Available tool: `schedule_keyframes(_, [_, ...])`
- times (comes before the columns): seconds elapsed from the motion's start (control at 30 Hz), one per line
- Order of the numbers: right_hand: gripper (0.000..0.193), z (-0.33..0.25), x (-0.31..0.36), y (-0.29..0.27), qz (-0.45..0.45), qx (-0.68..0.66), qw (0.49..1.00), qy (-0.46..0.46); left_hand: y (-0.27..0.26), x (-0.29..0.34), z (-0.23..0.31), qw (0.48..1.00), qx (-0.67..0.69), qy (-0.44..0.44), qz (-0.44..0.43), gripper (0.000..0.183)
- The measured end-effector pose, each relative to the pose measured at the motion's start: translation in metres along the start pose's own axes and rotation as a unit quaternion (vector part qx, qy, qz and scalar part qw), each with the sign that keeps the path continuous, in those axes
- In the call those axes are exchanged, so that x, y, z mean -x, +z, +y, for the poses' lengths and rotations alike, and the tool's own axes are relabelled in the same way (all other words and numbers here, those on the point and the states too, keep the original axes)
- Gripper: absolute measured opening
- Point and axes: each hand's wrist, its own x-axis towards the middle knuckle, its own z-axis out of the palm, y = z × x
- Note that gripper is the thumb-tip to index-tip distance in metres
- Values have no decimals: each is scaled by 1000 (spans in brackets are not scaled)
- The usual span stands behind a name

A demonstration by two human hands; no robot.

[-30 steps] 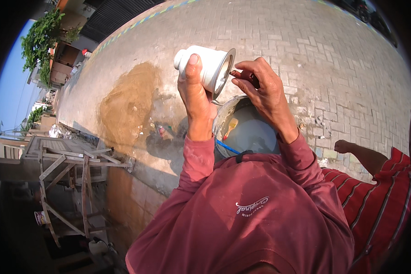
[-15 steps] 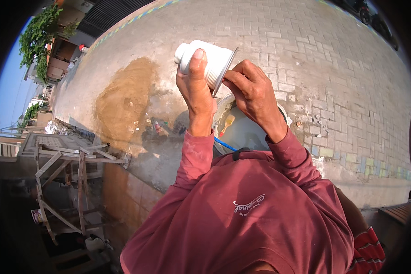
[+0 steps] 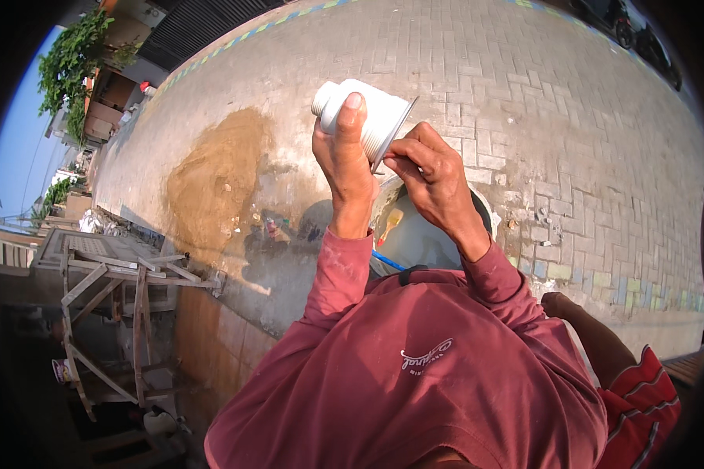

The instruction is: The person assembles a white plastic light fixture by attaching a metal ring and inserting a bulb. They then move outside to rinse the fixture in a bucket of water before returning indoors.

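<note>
Holding one white drain cup [image 3: 377, 113] in the left grip [image 3: 348, 168], with one thumb [image 3: 352, 116] across its side; touching its one metal rim [image 3: 400, 133] with the right grip [image 3: 434, 172], pinched, cannot tell around what; having the tilted cup between both grips; below, seeing one bucket [image 3: 483, 205] with one brush [image 3: 390, 223] inside; farther left, one sand heap [image 3: 219, 187], one wooden frame [image 3: 140, 320]

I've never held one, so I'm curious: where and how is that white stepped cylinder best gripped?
Probably around the broad middle of the white stepped cylinder, from the near left, as the left hand does: turned sideways, it leaves the flared rim at its right free for the right hand.
</note>
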Motion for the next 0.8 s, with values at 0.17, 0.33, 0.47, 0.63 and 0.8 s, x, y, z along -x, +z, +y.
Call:
schedule_keyframes(0.17, [14,7,-7,-23,40,-166,985,36,3,-7,15,998,54,-12,10,49])
schedule_keyframes(0.33, [30,-2,-12,-46,75,-58,993,-74,-2,-10,12,995,89,-46,3,57])
schedule_keyframes(0.47, [38,-16,-15,-35,88,46,983,-155,4,-3,22,985,162,-41,-30,59])
schedule_keyframes(0.63, [43,-12,-15,-4,75,178,974,-119,0,-9,11,995,94,8,-39,62])
schedule_keyframes(0.8, [41,-25,-2,8,-105,-339,926,129,-1,-16,7,991,131,-30,-21,60])
